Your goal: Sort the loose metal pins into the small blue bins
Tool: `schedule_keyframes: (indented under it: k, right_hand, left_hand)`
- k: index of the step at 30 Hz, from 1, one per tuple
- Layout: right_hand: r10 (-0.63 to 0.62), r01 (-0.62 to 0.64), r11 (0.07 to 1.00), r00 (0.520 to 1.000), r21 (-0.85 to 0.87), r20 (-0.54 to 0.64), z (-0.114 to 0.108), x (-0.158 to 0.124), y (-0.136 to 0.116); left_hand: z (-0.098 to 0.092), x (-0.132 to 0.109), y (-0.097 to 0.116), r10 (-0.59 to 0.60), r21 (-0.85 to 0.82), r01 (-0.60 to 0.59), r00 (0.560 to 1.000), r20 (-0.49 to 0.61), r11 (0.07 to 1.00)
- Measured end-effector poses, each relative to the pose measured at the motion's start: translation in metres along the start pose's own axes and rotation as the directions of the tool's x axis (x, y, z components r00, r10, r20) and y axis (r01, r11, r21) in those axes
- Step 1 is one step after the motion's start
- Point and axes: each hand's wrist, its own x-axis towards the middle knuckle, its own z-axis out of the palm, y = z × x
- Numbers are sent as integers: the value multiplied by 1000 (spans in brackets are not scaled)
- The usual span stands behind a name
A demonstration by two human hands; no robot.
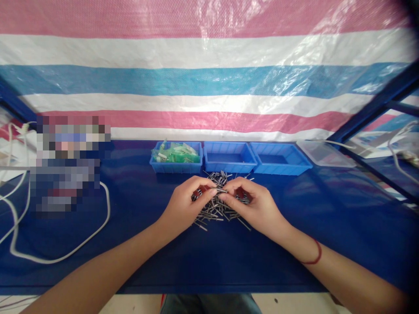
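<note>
A pile of thin silvery metal pins (212,213), like rivets or screws, lies loose on the blue tabletop. Over it, my left hand (185,198) pinches a short metal pin (221,190) between thumb and forefinger. My right hand (260,205) is closed from the other side, its thumb and fingertips at the right end of the same pin. Both hands partly cover the pile. Whether more than one pin is between the fingers, I cannot tell.
Behind the pile stand a blue bin with green plastic packets (178,152), a middle blue bin (231,167) and a right blue bin (284,168). A clear plastic lid (327,155) lies to their right. A white cable (108,205) loops at left; a striped sheet (209,83) hangs behind.
</note>
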Motion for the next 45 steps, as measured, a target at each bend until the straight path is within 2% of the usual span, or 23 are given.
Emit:
schedule_keyframes:
  k: [11, 13, 15, 17, 18, 21, 24, 27, 31, 39, 42, 45]
  right_hand:
    - [-45, 44, 999, 999, -23, -15, -3, 4, -2]
    - [-62, 59, 997, 995, -43, -79, -5, 12, 3]
    - [-106, 84, 990, 974, -116, -199, -11, 23, 10]
    - [-180, 103, 960, 939, -260, -294, -19, 36, 21]
    - [-216, 105, 934, 929, -343, -302, -23, 42, 26]
    - [-275, 126, 838, 938, -531, -211, -33, 51, 41]
    - [-275, 129, 801, 947, -585, -167, -35, 47, 43]
    - [-299, 191, 823, 947, -536, -121, -32, 36, 33]
    - [-316, 294, 866, 949, -404, 14, -22, 25, 19]
    - [-307, 338, 892, 940, -299, 148, -9, 17, 17]
    - [-291, 334, 889, 940, -313, 178, -9, 17, 16]
    - [-272, 327, 888, 940, -324, 204, -10, 17, 16]
  left_hand:
    - [-1, 2, 3, 69, 143, -92, 985, 156, 985]
    - [-4, 2, 3, 57, 190, -81, 990, 131, 978]
    - [-7, 2, 2, 60, 236, -83, 993, 103, 968]
    - [-10, 3, -1, 100, 272, -127, 989, 113, 954]
    - [-12, 3, -2, 129, 292, -163, 983, 134, 942]
    - [-14, 4, -5, 188, 374, -265, 955, 229, 889]
    - [-14, 3, -4, 177, 460, -300, 940, 292, 836]
    - [-11, 2, -3, 159, 502, -309, 934, 319, 808]
    - [-4, 5, -3, 145, 554, -305, 939, 313, 774]
    - [0, 5, -2, 105, 616, -280, 947, 304, 736]
    - [-1, 4, -1, 115, 596, -266, 953, 280, 758]
    - [-3, 5, 2, 132, 514, -244, 961, 244, 822]
